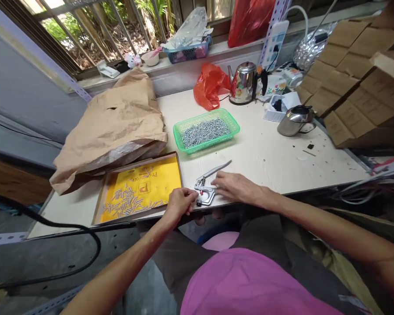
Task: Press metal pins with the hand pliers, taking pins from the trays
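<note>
My left hand (179, 205) pinches at the left edge of a steel hand press (205, 193), which lies on the white table (265, 153) with its long handle (216, 169) pointing back and right. My right hand (236, 187) lies flat, its fingertips against the press, not wrapped around it. Left of the press, a shallow tray lined with yellow printed paper (141, 188) holds loose metal screws (124, 202). Behind it stands a green plastic basket (205, 130), filled with many similar screws. Whatever my left fingers pinch is hidden.
A crumpled brown paper sack (108, 131) covers the table's left side. Towards the back stand a steel kettle (244, 83), a red plastic bag (210, 86) and a steel jug (295, 120). Stacked cardboard sheets (354, 83) overhang the right side.
</note>
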A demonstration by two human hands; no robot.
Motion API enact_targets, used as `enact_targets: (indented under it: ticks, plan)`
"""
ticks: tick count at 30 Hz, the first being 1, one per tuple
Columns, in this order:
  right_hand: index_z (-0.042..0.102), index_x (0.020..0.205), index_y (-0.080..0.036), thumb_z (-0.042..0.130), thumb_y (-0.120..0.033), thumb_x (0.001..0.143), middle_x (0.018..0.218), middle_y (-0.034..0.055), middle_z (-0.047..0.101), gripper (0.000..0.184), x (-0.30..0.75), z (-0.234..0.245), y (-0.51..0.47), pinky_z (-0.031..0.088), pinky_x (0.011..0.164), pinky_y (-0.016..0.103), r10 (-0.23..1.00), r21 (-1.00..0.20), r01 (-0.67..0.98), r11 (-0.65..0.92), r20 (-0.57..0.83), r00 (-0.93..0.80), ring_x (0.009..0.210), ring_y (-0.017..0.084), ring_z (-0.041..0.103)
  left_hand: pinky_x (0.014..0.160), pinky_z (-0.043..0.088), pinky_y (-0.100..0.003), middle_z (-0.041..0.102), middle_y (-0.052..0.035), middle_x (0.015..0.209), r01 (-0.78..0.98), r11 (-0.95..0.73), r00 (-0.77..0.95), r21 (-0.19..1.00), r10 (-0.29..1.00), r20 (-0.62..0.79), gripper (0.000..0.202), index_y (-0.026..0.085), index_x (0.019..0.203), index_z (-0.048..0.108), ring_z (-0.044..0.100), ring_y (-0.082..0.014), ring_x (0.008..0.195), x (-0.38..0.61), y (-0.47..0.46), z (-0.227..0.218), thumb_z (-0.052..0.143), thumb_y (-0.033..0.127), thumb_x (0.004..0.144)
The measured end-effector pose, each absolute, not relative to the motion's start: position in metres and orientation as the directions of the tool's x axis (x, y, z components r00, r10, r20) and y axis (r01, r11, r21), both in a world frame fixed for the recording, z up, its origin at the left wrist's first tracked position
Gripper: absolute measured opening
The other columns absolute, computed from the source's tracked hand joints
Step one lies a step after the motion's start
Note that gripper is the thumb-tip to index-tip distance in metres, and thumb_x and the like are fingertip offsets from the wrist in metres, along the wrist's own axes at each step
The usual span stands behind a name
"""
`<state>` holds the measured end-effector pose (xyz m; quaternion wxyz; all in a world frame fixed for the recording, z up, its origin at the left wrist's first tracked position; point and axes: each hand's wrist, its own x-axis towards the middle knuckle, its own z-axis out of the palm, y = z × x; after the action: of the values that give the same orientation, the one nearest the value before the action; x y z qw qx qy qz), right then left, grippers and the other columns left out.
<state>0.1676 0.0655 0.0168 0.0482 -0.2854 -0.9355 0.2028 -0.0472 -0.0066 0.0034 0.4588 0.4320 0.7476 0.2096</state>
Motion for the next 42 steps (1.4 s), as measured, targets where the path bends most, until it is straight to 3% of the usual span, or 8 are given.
enact_targets:
  ticks: [4,12,23,28,31,34,36,42]
  plan:
    - [0.061,0.104,-0.016,0.052,-0.02,0.091,0.102,0.0089,0.057,0.016,0.177,-0.001,0.049,0.04,0.068,0.028,0.598,-0.325,0.607,0.725,-0.14,-0.789,0.084,0.018,0.058,0.034,0.034,-0.017,0.052,0.0054,0.045,0.491,0.564,-0.2,0.664,0.815,-0.544,0.017,0.013,0.071,0.064,0.045,-0.0061,0.032,-0.042,-0.004,0.004,0.062,0.029,0.078]
    - [0.058,0.096,-0.018,0.056,-0.02,0.088,0.099,0.0078,0.057,0.009,0.183,-0.023,0.063,0.037,0.07,0.028,0.598,-0.355,0.577,0.735,-0.062,-0.799,0.084,0.018,0.054,0.035,0.029,-0.016,0.048,0.0054,0.038,0.368,0.697,-0.193,0.616,0.705,-0.683,0.032,0.015,0.057,0.054,0.04,-0.0044,0.031,-0.032,0.006,0.004,0.069,0.038,0.075]
    - [0.058,0.094,-0.018,0.073,-0.031,0.075,0.1,0.0094,0.057,0.028,0.188,-0.022,0.066,0.039,0.075,0.03,0.577,-0.445,0.541,0.714,-0.063,-0.814,0.09,0.021,0.053,0.039,0.032,-0.018,0.05,0.0054,0.041,0.406,0.754,-0.148,0.517,0.612,-0.777,0.03,0.012,0.067,0.062,0.042,-0.0053,0.035,-0.034,0.016,0.006,0.077,0.038,0.066]
    - [0.061,0.098,-0.018,0.06,-0.028,0.087,0.102,0.0105,0.058,0.015,0.187,-0.019,0.066,0.041,0.077,0.031,0.573,-0.393,0.547,0.739,-0.061,-0.817,0.091,0.021,0.054,0.04,0.035,-0.019,0.053,0.0048,0.045,0.34,0.806,-0.137,0.484,0.552,-0.823,0.036,0.012,0.065,0.061,0.045,-0.005,0.037,-0.034,0.014,0.008,0.083,0.039,0.059]
    - [0.06,0.113,-0.018,0.061,-0.038,0.087,0.124,0.015,0.053,0.033,0.188,-0.013,0.076,0.041,0.088,0.039,0.571,-0.344,0.54,0.768,-0.014,-0.821,0.11,0.027,0.05,0.039,0.035,-0.019,0.053,0.005,0.045,0.334,0.804,-0.148,0.491,0.559,-0.816,0.034,0.012,0.067,0.062,0.044,-0.0049,0.036,-0.033,0.012,0.006,0.082,0.038,0.061]
    - [0.045,0.137,-0.016,0.07,-0.057,0.074,0.149,0.0218,0.03,0.08,0.188,-0.011,0.096,0.03,0.102,0.053,0.584,-0.269,0.561,0.783,0.009,-0.812,0.134,0.039,0.029,0.039,0.036,-0.018,0.052,0.005,0.045,0.335,0.8,-0.159,0.498,0.569,-0.807,0.032,0.012,0.068,0.062,0.044,-0.0051,0.035,-0.033,0.01,0.005,0.081,0.037,0.064]
    - [0.037,0.143,-0.013,0.071,-0.065,0.067,0.152,0.0239,0.025,0.098,0.185,-0.013,0.111,0.024,0.105,0.058,0.565,-0.233,0.556,0.798,-0.032,-0.825,0.138,0.043,0.019,0.039,0.036,-0.018,0.053,0.005,0.045,0.34,0.799,-0.163,0.496,0.569,-0.806,0.031,0.011,0.069,0.062,0.045,-0.0051,0.035,-0.033,0.01,0.005,0.08,0.037,0.065]
    - [0.046,0.135,-0.012,0.069,-0.066,0.066,0.131,0.0198,0.052,0.091,0.175,-0.012,0.127,0.028,0.101,0.056,0.51,-0.226,0.529,0.818,-0.141,-0.849,0.123,0.038,0.041,0.039,0.037,-0.018,0.053,0.0054,0.046,0.342,0.791,-0.165,0.508,0.582,-0.796,0.032,0.011,0.069,0.061,0.045,-0.0054,0.035,-0.032,0.008,0.004,0.08,0.037,0.065]
